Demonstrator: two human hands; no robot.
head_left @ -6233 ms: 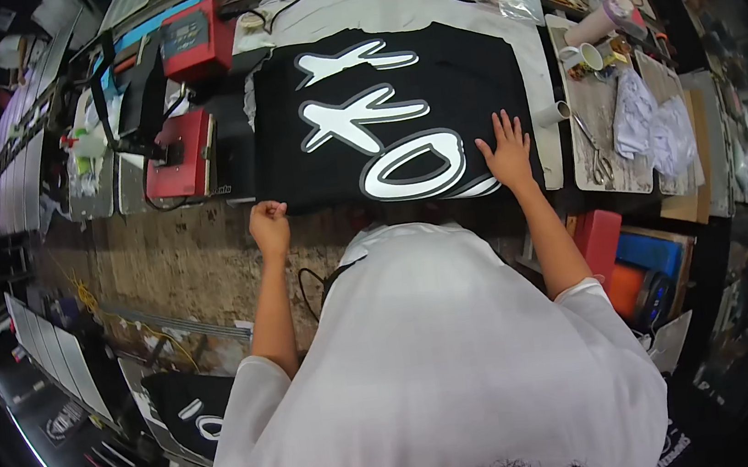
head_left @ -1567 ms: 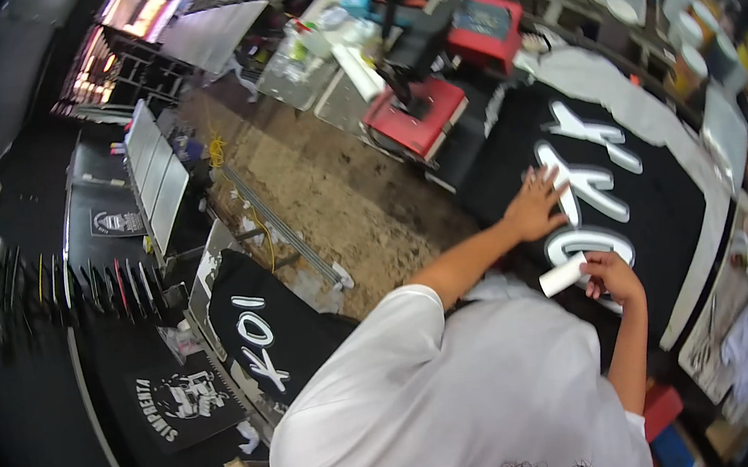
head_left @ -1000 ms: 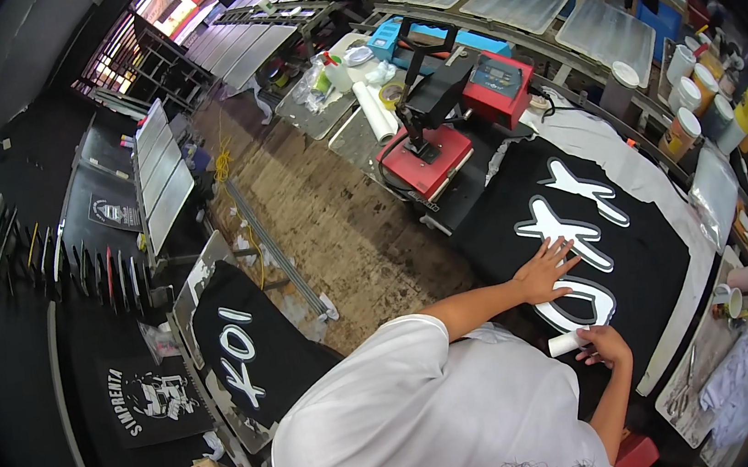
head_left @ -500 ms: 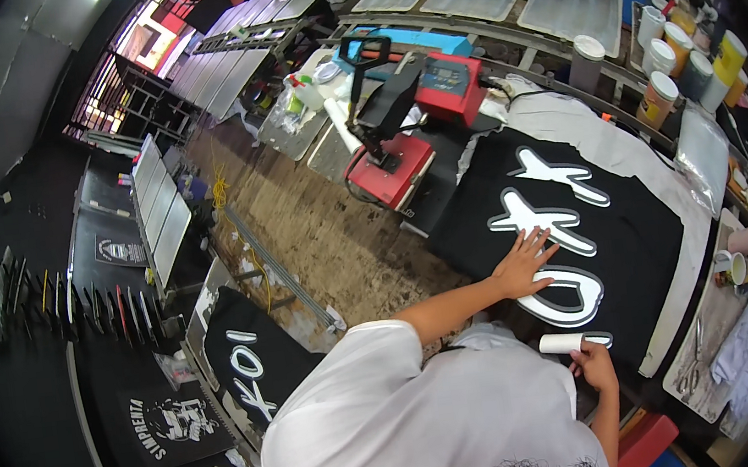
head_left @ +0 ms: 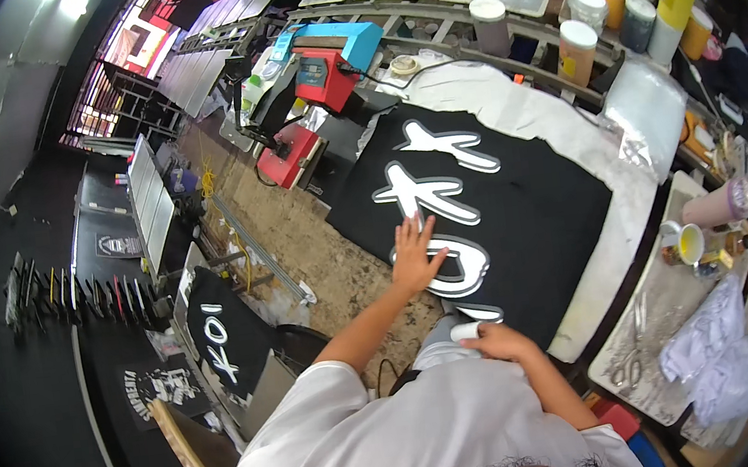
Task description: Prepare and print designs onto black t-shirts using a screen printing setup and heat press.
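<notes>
So, the black cloth (head_left: 539, 224) lies at roughly 12 o'clock from the right hand (head_left: 504, 342), its row of white letters (head_left: 411, 194) running about 12-to-6, and the left hand (head_left: 416, 261) is nearer the middle of that print, fingers spread wide and flat on it. Right-hand fingers are curled on one end of a white roll (head_left: 465, 331), which sticks out toward 9 o'clock just beside the cloth's near edge.

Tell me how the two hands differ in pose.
The left hand has its fingers spread over the printed black fabric; the right hand has its fingers bent, holding a white roll. The left hand reaches farther out, while the right hand sits nearer the white shirt. Both are bare.
</notes>
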